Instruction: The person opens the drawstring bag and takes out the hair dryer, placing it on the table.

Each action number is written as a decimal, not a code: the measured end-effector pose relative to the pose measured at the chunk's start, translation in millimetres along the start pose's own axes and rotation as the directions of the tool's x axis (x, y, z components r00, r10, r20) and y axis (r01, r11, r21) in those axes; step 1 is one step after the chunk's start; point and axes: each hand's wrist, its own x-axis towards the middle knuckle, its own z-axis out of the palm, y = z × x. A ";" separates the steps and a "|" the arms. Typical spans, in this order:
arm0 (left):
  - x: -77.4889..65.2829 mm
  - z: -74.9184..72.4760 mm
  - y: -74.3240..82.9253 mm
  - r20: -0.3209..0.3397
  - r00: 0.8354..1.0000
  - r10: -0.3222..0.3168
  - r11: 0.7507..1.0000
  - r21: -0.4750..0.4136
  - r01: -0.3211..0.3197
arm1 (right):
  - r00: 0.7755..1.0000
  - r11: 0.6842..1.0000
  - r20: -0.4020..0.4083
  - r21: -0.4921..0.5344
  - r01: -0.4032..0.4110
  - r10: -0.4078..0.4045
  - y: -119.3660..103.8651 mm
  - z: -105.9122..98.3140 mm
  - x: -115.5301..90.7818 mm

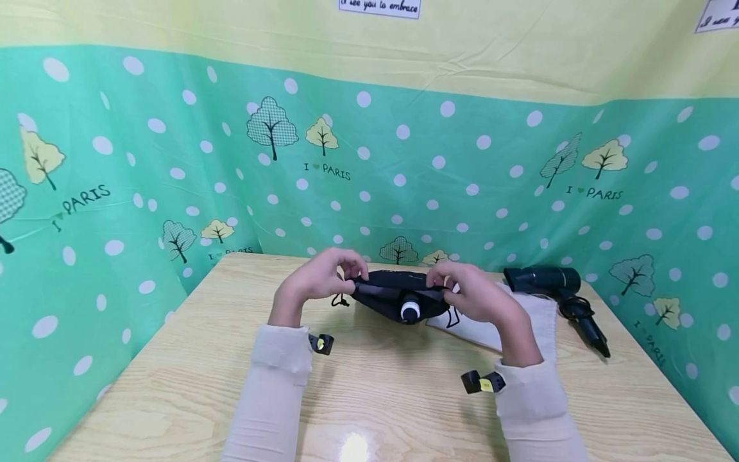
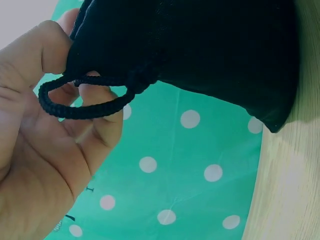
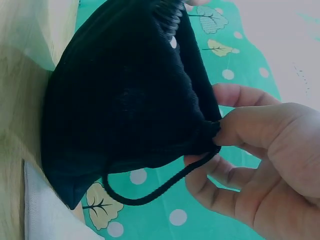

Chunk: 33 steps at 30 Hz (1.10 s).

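- Gripping the left end of a black drawstring pouch [image 1: 398,296] is the left hand [image 1: 319,279], fingers [image 1: 351,262] curled over and pinching the pouch rim, wrist raised off the wooden surface [image 1: 375,398].
- Left wrist view: left hand [image 2: 45,145] pinches pouch [image 2: 200,50] fabric at the top edge; a loop of black cord [image 2: 82,107] hangs over the fingers [image 2: 102,122]; the pouch's lower corner reaches down toward the surface [image 2: 290,190].
- Small black cord end [image 1: 340,300] dangles just left of the pouch, below the left hand.
- Pouch sits center of the surface toward the far edge, held between both hands, underside resting on or just above the surface, cannot tell which.
- White round cap-like part [image 1: 410,310] shows at the front middle of the pouch.
- Right hand [image 1: 482,296] holds the right end of the pouch, fingers [image 1: 444,277] curled and pinching the rim.
- Right wrist view: right hand [image 3: 265,165] pinches the gathered corner of the pouch [image 3: 130,105]; cord [image 3: 155,192] loops below; pouch mouth partly open at top.
- White cloth [image 1: 537,321] lies flat under and right of the right hand, touching the pouch's right side.
- Black hair dryer [image 1: 557,289] lies at far right of the surface, just beside the cloth, its handle pointing toward the near right.
- Green dotted backdrop [image 1: 404,167] surrounds the surface on three sides.
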 end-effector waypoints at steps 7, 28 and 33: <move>0.1 3.1 -2.4 0.109 0.994 -0.030 0.998 -0.045 0.035 | 0.993 1.000 0.118 0.018 -0.012 0.010 -4.4 6.3 3.0; 1.2 19.5 -18.0 0.342 0.906 -0.249 0.952 -0.084 0.293 | 0.946 0.996 0.317 -0.063 -0.056 0.073 -20.6 37.5 13.8; -0.5 20.2 -19.4 0.361 0.893 -0.268 0.941 -0.102 0.323 | 0.936 0.993 0.334 -0.072 -0.091 0.110 -22.0 39.3 15.1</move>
